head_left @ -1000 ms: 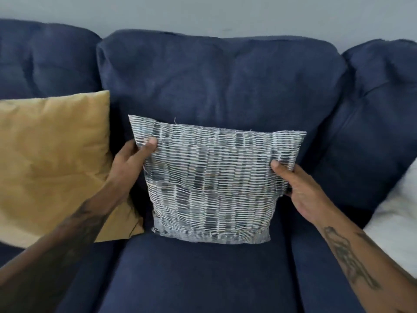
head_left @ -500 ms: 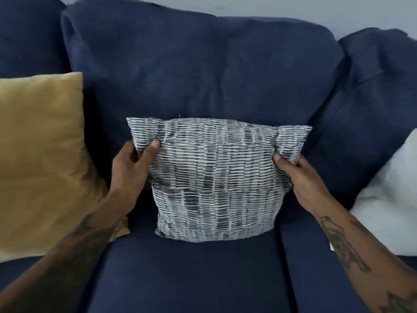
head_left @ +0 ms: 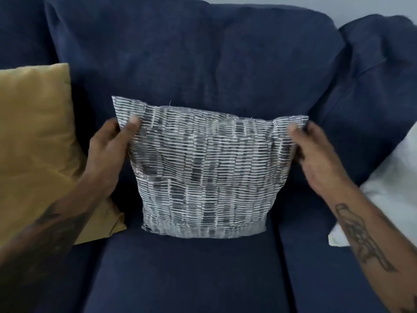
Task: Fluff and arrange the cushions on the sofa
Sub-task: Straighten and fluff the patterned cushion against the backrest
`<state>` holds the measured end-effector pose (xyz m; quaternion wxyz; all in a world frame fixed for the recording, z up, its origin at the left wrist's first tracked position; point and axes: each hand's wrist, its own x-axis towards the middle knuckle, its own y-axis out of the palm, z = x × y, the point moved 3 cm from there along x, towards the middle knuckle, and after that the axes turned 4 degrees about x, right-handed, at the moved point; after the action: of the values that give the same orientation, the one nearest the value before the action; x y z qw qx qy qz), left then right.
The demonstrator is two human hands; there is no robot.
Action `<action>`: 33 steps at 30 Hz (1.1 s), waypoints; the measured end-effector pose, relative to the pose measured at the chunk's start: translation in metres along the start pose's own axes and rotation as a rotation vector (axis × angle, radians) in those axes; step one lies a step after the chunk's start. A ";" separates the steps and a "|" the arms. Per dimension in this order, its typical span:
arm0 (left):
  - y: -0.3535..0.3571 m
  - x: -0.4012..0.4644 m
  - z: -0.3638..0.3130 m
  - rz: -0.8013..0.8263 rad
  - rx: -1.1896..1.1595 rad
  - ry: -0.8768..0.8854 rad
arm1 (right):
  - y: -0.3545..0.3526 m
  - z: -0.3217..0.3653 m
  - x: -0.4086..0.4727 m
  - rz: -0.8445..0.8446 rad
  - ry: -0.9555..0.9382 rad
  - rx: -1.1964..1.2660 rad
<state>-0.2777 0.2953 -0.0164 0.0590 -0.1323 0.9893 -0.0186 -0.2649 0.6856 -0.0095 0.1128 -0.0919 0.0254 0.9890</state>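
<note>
A grey-and-white patterned cushion (head_left: 203, 172) stands upright on the middle seat of the navy sofa (head_left: 191, 53), leaning toward the backrest. My left hand (head_left: 108, 152) grips its upper left corner, thumb on the front. My right hand (head_left: 316, 154) pinches its upper right corner the same way. The cushion's top edge sags between the two held corners and its lower edge rests on the seat. A mustard-yellow cushion (head_left: 36, 141) leans against the backrest on the left seat, partly behind my left forearm.
A white cushion or throw (head_left: 392, 181) lies on the right seat, cut off by the frame edge. Bare navy seat (head_left: 185, 274) spreads in front of the patterned cushion. A pale wall shows above the backrest.
Both hands have slid up to the cushion's top corners and squeezed them. The cushion's sides are drawn in and its top edge dips. The view has drawn closer.
</note>
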 end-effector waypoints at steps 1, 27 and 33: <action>-0.001 0.003 -0.006 0.001 0.004 0.010 | -0.001 0.009 0.003 -0.016 -0.007 0.019; -0.028 -0.054 0.188 0.265 0.628 -0.223 | 0.011 -0.164 -0.055 0.178 0.343 -0.717; -0.050 -0.065 0.181 0.219 0.699 -0.272 | -0.009 -0.149 -0.066 0.091 0.248 -0.734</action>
<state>-0.1804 0.2608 -0.1865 0.2328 0.0008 0.9147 -0.3305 -0.1735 0.6696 -0.1434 0.0243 -0.2440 -0.3126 0.9177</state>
